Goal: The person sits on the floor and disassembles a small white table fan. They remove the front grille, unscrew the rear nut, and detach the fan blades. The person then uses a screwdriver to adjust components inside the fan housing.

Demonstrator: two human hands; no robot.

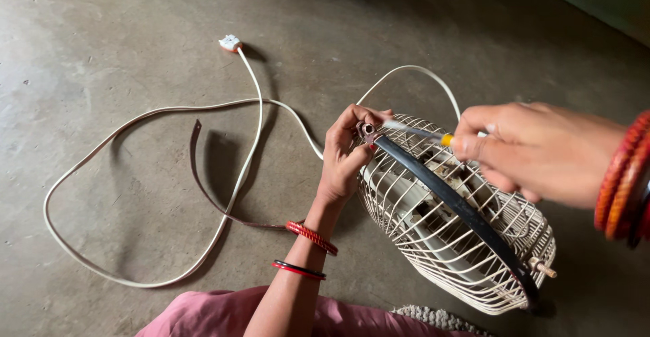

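Observation:
A cream wire fan cage (pixel 452 241) lies on its side on the concrete floor, ringed by a black rim band (pixel 467 214). My left hand (pixel 347 155) pinches the band's metal clamp (pixel 366 132) at the top of the cage. My right hand (pixel 535 149) grips a screwdriver (pixel 418 132) with a yellow handle, its metal tip at the clamp. Red bangles sit on both wrists.
A white power cord (pixel 145 181) loops across the floor to a white plug (pixel 230 42) at the back. A loose dark strap (pixel 203 181) lies curved beside the cord. Pink cloth (pixel 217 317) over my lap fills the bottom edge.

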